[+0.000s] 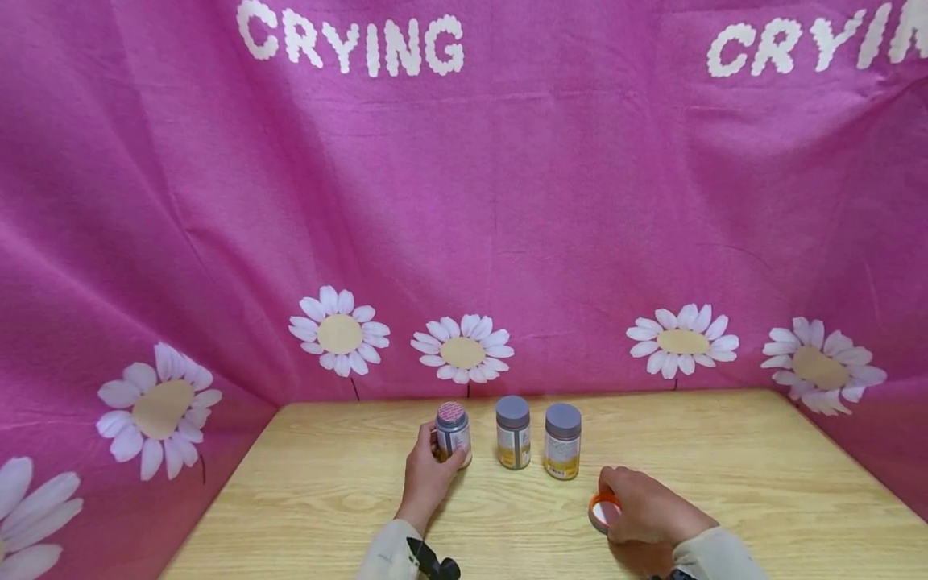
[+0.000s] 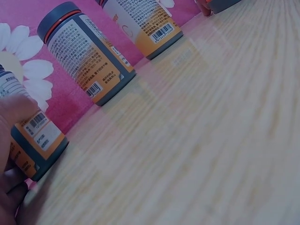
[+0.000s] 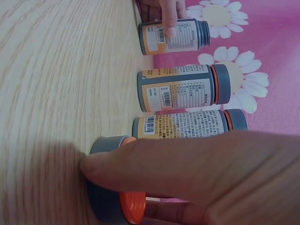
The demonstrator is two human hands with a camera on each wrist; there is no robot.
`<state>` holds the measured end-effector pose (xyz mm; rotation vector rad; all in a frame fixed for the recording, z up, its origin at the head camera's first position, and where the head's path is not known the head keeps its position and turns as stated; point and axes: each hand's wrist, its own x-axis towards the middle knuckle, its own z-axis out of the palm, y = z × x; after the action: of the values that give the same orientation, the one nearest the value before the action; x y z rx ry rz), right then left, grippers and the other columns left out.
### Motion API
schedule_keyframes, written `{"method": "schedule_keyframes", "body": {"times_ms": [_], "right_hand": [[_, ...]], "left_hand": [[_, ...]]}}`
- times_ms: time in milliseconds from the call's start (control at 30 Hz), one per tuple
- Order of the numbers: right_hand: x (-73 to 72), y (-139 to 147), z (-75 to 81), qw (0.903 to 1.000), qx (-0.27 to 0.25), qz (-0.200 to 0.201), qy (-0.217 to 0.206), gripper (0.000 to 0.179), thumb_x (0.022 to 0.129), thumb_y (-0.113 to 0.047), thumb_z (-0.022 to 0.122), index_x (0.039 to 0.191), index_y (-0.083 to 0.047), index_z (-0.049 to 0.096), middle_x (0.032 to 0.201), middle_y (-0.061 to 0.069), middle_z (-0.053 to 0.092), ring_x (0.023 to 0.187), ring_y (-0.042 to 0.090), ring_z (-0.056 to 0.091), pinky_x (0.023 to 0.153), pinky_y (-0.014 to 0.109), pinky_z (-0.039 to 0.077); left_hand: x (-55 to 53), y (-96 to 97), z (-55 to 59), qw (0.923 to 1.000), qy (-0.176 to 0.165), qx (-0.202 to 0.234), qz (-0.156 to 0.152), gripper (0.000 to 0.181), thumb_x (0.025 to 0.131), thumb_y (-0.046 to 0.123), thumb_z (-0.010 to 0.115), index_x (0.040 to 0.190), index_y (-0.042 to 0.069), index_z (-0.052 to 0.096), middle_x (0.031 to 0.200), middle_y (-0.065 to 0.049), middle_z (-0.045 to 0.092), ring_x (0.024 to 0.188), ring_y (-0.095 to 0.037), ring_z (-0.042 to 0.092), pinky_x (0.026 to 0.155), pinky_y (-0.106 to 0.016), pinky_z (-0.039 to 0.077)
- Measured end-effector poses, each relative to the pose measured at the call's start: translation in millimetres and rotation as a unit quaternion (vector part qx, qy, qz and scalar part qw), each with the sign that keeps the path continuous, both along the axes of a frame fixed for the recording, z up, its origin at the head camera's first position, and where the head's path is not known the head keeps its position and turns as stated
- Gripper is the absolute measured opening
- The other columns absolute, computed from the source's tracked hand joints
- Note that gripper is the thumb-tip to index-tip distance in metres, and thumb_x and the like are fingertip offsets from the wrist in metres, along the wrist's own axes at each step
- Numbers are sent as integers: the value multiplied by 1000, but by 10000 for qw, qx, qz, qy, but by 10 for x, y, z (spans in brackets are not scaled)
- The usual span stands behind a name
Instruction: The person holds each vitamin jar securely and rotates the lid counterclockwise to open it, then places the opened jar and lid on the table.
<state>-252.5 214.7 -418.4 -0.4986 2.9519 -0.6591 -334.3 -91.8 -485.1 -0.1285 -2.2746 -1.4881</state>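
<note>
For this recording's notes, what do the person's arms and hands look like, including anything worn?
Both the left hand and the right hand are ungloved. A pale cream fabric sleeve shows on the left, a matching pale cream sleeve on the right. A black, round-ended device sits by the left cuff; a dark object by the right is mostly cut off.

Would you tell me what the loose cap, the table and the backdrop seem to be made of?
The loose cap looks like moulded plastic: smooth grey shell, shinier ridged orange part. The table seems wood or wood-look laminate, with pale streaky grain and a soft sheen. The backdrop is probably fabric, matte, as it hangs in soft folds.
</note>
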Motion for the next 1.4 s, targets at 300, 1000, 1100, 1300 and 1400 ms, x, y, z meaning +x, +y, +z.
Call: {"method": "schedule_keyframes", "body": {"times_ms": [300,1000,1100,1300,1400], "right_hand": [[10,32,-15,9996,-25,229,153,39,57,-3,77,88,-10,55,79,1,51,71,19,46,65,34,40],[-14,41,15,9997,-147,-65,-207,44,57,0,81,92,-10,55,80,1,53,74,21,48,68,38,42],[-11,64,2,9997,-155,151,-66,46,54,-2,78,93,-9,55,80,1,53,73,20,48,66,36,41],[-17,63,1,9996,-152,212,-140,45,57,-8,80,94,-9,55,81,1,54,73,20,48,65,36,41],[-15,61,-1,9994,-180,241,-160,44,58,-9,80,94,-9,55,81,2,54,73,20,48,65,35,41]], "left_hand": [[26,-3,36,9995,20,-272,144,57,82,17,78,131,3,52,113,-14,58,106,-29,58,93,-46,47],[26,7,65,9993,50,-327,197,56,83,14,76,131,2,48,117,-16,60,104,-28,59,90,-45,48],[29,14,62,9994,24,-293,188,57,83,14,76,131,2,48,117,-16,60,105,-29,59,91,-45,47],[36,20,51,9996,-41,-187,226,58,82,13,77,131,3,47,118,-15,59,106,-29,58,93,-46,46],[40,24,38,9993,-92,-111,335,59,81,12,78,131,3,48,115,-14,59,105,-28,58,92,-46,47]]}}
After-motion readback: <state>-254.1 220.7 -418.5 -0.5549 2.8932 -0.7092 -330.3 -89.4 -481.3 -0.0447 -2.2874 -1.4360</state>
